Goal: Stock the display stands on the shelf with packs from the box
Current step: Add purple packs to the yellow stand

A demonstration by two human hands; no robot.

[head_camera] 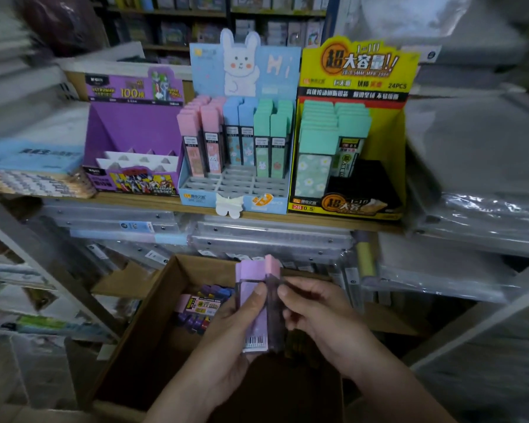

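Observation:
Above the open cardboard box both my hands hold packs upright. My left hand grips a wide pack with a purple cap. My right hand pinches a slim pack with a pink cap right beside it. More packs lie in the box. On the wooden shelf stand three display stands: a purple one with bare slots, a blue rabbit one with bare front rows, and a yellow one part filled with green-capped packs.
Stacks of plastic-wrapped folders fill the shelves right of the stands and below them. Flat boxed goods lie left of the purple stand. A metal rack frame slants down at the left.

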